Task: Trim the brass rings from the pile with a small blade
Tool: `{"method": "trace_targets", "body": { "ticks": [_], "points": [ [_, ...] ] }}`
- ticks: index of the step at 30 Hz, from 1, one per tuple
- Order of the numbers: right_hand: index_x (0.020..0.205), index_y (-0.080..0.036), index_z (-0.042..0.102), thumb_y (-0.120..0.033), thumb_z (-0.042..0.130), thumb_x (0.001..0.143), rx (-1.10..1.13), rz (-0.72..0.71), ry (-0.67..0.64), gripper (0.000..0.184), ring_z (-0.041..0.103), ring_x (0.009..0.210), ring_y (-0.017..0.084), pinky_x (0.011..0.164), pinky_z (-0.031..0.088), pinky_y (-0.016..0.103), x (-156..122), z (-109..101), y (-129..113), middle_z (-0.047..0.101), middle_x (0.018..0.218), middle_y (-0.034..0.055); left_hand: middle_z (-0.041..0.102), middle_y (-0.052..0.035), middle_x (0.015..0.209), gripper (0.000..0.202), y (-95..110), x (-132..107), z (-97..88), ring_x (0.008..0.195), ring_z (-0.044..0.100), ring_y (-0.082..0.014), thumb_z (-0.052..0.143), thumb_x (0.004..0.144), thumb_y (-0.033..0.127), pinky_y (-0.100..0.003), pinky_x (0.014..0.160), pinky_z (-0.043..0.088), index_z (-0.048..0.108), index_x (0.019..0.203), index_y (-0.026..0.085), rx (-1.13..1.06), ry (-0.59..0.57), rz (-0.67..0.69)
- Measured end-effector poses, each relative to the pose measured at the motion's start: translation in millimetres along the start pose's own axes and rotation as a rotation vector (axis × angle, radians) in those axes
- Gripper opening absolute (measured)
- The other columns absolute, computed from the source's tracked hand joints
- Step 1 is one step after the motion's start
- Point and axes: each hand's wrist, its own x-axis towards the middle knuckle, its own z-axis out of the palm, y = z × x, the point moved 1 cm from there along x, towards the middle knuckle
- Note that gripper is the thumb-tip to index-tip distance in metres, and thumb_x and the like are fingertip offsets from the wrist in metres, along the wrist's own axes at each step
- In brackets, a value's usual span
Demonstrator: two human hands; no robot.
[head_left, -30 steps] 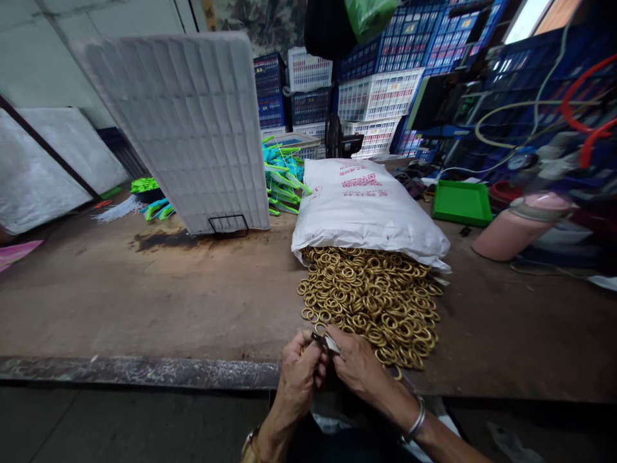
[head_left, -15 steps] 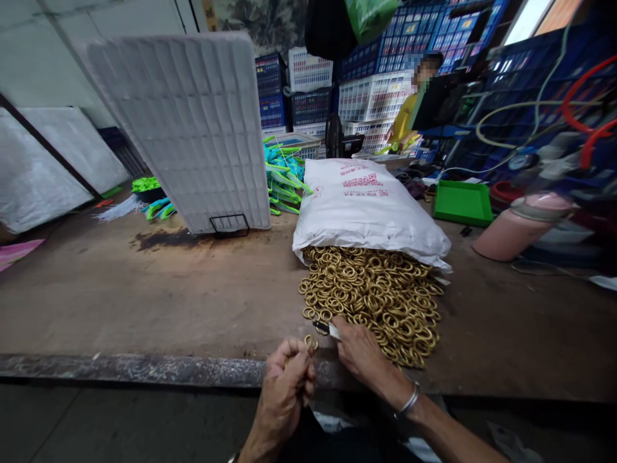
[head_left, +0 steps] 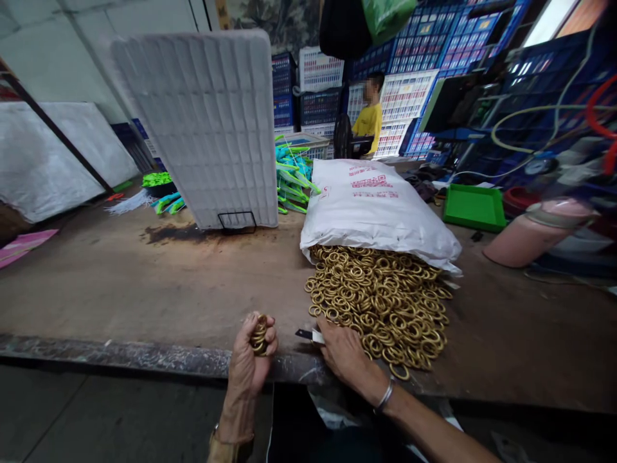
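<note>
My left hand (head_left: 250,360) is raised near the table's front edge, palm up, fingers curled round several gold-coloured rings (head_left: 259,337) stacked together. My right hand (head_left: 344,350) rests at the near left side of a heap of the same rings (head_left: 376,296). Pinched in it is a small knife (head_left: 308,335) with a dark blade and a white part by the fingers. The blade points left, toward my left hand, and is apart from it. Behind the heap lies a white sack (head_left: 376,212) with red print, its open mouth facing me and rings spilling out.
A pale ribbed panel (head_left: 207,128) stands upright on the wooden table (head_left: 120,283). Bright green and blue plastic pieces (head_left: 292,177) lie behind it. At right are a green tray (head_left: 475,207) and a pink bottle (head_left: 535,235). A person in yellow (head_left: 369,122) is among stacked crates.
My left hand has moved left and turned, now showing the rings in it. My right hand has shifted slightly left with the knife. The person behind appears further left; the view has shifted.
</note>
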Motion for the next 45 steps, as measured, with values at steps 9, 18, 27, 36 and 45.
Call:
{"method": "trace_targets", "body": {
  "ticks": [9, 18, 27, 36, 45],
  "points": [
    [0.117, -0.016, 0.04, -0.02, 0.041, 0.08, -0.072, -0.016, 0.019, 0.037, 0.054, 0.078, 0.022, 0.067, 0.032, 0.03, -3.5, 3.0, -7.7, 0.059, 0.088, 0.0098, 0.055, -0.0043, 0.068, 0.01, -2.6, 4.4, -8.9, 0.052, 0.048, -0.0069, 0.062, 0.066, 0.019, -0.013, 0.037, 0.033, 0.06, 0.071, 0.01, -0.114, 0.041, -0.117],
    [0.1, -0.015, 0.049, -0.011, 0.043, 0.071, 0.17, 0.068, -0.016, 0.03, 0.052, 0.068, 0.016, 0.059, 0.028, 0.025, 3.3, -14.0, -0.8, 0.059, 0.077, 0.0054, 0.056, -0.0005, 0.071, 0.018, -9.9, 3.2, -13.4, 0.051, 0.048, -0.0053, 0.069, 0.058, 0.015, -0.011, 0.036, 0.03, 0.056, 0.071, 0.014, 0.066, 0.023, -0.098],
    [0.065, -0.017, 0.047, -0.025, 0.041, 0.072, 0.934, 0.188, -0.012, 0.012, 0.04, 0.055, 0.009, 0.051, 0.028, 0.02, 6.1, -48.9, -2.5, 0.046, 0.057, -0.0039, 0.05, 0.0052, 0.047, 0.022, -51.1, 2.3, -4.9, 0.035, 0.035, -0.0036, 0.062, 0.067, 0.034, -0.015, 0.034, 0.025, 0.062, 0.076, 0.014, 0.726, 0.026, 0.056],
    [0.067, -0.018, 0.044, -0.032, 0.048, 0.07, 1.364, 0.275, -0.17, 0.015, 0.028, 0.044, 0.005, 0.04, 0.02, 0.017, -4.5, -44.4, -4.3, 0.033, 0.051, -0.009, 0.067, -0.0071, 0.089, 0.021, -68.9, -5.7, 14.2, 0.086, 0.059, -0.0191, 0.055, 0.074, 0.025, -0.028, 0.08, 0.043, 0.066, 0.088, 0.015, 0.843, -0.231, 0.223],
    [0.069, -0.02, 0.039, -0.036, 0.046, 0.07, 1.48, 0.311, -0.305, 0.017, 0.019, 0.035, 0.003, 0.034, 0.014, 0.016, -10.4, -47.5, -9.6, 0.031, 0.047, -0.0112, 0.058, -0.0008, 0.063, 0.016, -66.0, -11.3, 11.6, 0.063, 0.052, -0.014, 0.056, 0.073, 0.028, -0.022, 0.063, 0.041, 0.062, 0.067, 0.015, 0.937, -0.096, 0.323]
  ]
}}
